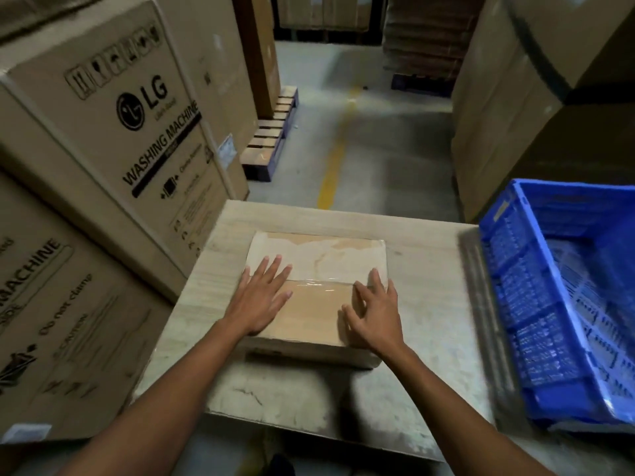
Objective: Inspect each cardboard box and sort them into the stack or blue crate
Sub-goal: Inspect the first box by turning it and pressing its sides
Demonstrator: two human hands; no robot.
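Two bare forearms reached forward from the bottom of the view over a pale, scuffed work surface [429, 304], its near edge just ahead of the person. A flat cardboard box [316, 304] lay in the middle of that surface, closed, with clear tape along its centre seam and a paler, torn-looking far flap. The left hand [261, 297] lay flat on the left part of the lid, fingers spread wide. The right hand [374, 317] rested on the right part, fingers spread and slightly bent, fingertips touching the lid near its right edge. Bare tabletop showed on every side of the box.

At the right side of the surface stood a blue crate [536, 304] with latticed walls, apart from the box. Just beside the surface's left edge rose stacked washing machine cartons [113, 132]. Beyond the far edge a grey concrete floor [378, 149] opened as an aisle, marked by a yellow line [335, 159]. A pallet [271, 135] lay at its left, tall brown cartons [498, 115] walled its right, and more stacked goods [426, 36] closed the far end.
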